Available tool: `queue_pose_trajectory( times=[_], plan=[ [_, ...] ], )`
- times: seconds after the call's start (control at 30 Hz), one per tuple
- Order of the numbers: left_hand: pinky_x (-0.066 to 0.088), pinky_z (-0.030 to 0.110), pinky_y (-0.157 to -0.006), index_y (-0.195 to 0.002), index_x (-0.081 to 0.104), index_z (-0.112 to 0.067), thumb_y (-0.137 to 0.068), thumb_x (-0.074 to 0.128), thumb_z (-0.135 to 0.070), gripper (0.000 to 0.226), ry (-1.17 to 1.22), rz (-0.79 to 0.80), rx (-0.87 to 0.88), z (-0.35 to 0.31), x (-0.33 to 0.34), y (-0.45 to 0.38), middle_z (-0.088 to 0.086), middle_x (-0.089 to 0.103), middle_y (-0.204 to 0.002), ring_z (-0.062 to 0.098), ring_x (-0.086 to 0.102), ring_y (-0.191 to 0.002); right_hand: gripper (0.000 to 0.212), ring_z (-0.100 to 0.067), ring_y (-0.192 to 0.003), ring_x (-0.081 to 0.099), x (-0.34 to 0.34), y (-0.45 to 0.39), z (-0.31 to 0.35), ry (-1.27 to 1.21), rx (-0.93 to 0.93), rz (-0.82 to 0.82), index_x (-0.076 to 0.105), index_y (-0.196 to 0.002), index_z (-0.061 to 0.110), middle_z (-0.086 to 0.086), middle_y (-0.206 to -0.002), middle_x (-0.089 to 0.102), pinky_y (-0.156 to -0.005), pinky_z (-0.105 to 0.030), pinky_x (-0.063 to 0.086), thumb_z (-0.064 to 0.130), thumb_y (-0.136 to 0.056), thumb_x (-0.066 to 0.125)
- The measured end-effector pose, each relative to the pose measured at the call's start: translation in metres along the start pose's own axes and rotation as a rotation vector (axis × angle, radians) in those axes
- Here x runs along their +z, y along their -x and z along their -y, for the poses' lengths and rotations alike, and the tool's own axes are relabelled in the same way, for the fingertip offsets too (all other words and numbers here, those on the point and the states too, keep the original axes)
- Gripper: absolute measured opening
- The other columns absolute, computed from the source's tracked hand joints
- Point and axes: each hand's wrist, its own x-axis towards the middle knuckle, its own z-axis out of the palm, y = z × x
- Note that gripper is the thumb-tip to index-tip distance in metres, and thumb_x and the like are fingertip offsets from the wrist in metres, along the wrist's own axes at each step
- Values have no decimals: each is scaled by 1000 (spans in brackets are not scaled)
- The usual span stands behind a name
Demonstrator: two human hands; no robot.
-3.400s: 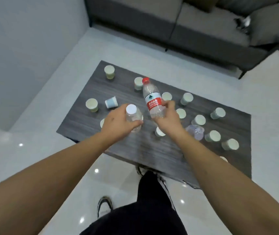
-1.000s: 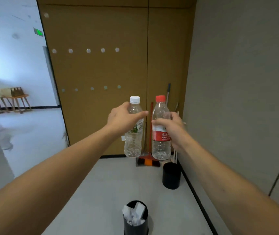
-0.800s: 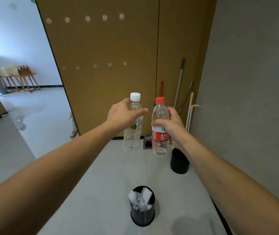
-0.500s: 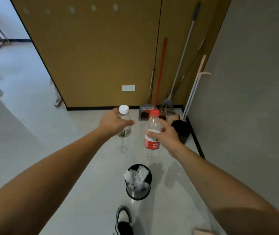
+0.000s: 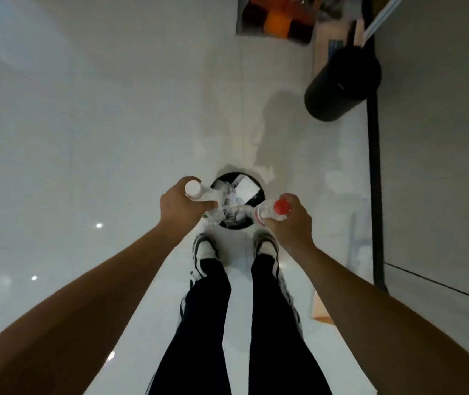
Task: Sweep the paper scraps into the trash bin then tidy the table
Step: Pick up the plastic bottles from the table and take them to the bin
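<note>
Left hand [image 5: 183, 205] and right hand [image 5: 290, 223], fingers clamped on bottles, hover above the paper-filled trash bin [image 5: 259, 187], seemingly for dropping.

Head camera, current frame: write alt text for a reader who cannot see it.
Seen from above, a person holds two clear plastic bottles over a small black trash bin of paper scraps: the left hand grips the white-capped bottle, the right hand the red-capped bottle. Their shoes stand just behind it on a pale floor.
</note>
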Motion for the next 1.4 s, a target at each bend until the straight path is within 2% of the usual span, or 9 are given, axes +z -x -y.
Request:
queue_pose_trajectory(
  times=[0.13, 0.23, 0.43, 0.57, 0.67, 0.83, 1.0, 1.17, 1.4],
  plan=[
    [47, 20, -77, -109, 62, -33, -60, 90, -31, 56, -5, -41, -21, 57, 66, -43, -18, 64, -91, 7, 60, -85, 50, -25, -96, 62, 51, -59, -43, 73, 13, 23, 56, -119, 16, -1, -103, 65, -75, -23, 38, 16, -75, 79],
    [49, 23, -84, -117, 61, -33, -64, 87, -27, 60, 2, -53, -13, 94, 113, -63, -16, 66, -105, 6, 62, -95, 51, -28, -100, 61, 80, -103, -77, 168, -35, 98, 56, -122, 15, -8, -113, 66, -77, -24, 37, 9, -76, 76],
    [51, 29, -85, -127, 56, -26, -76, 75, -14, 56, -104, -41, 112, 138, 181, -87, -13, 61, -121, 9, 59, -102, 55, -36, -103, 57, 113, -163, -128, 531, -198, 267, 48, -132, 17, -16, -119, 55, -79, -39, 48, 7, -82, 68],
    [40, 27, -94, -141, 42, -29, -74, 77, -11, 77, -251, 165, -13, 152, 203, -99, -3, 45, -147, 25, 52, -123, 72, -40, -117, 46, 119, -177, -144, 780, -220, 540, 29, -151, 21, -21, -131, 43, -90, -43, 45, 21, -89, 66],
    [32, 22, -94, -149, 31, -33, -69, 81, -10, 97, -269, 273, -101, 141, 199, -97, -3, 27, -158, 24, 41, -135, 78, -38, -114, 48, 105, -173, -138, 757, -175, 578, 24, -154, 21, -20, -128, 44, -88, -39, 44, 18, -87, 64],
    [42, 40, -105, -149, 32, -32, -69, 85, -21, 97, -264, 212, -137, 88, 165, -73, -1, 43, -149, 24, 46, -129, 79, -38, -113, 48, 66, -140, -100, 731, -230, 580, 26, -154, 24, -18, -127, 45, -85, -38, 43, 18, -85, 64],
    [32, 23, -90, -143, 43, -18, -77, 77, -23, 75, -246, 2, -84, 23, 105, -23, 7, 55, -136, 25, 49, -123, 72, -39, -121, 45, 24, -94, -29, 705, -365, 571, 33, -150, 23, -17, -134, 43, -97, -41, 45, 16, -84, 60],
    [38, 30, -99, -144, 41, -18, -81, 74, -27, 72, -252, -158, 2, -37, 17, 48, 8, 48, -143, 26, 46, -128, 77, -33, -137, 33, -10, -31, 68, 715, -518, 526, 24, -156, 25, -13, -151, 33, -105, -38, 38, 20, -89, 60],
    [38, 30, -95, -144, 41, -22, -82, 71, -32, 70, -319, -494, 113, -67, -147, 192, 5, 45, -145, 24, 42, -130, 74, -28, -133, 36, -23, 117, 222, 703, -920, 444, 24, -155, 29, -7, -148, 35, -91, -36, 42, 27, -90, 61]
  ],
)
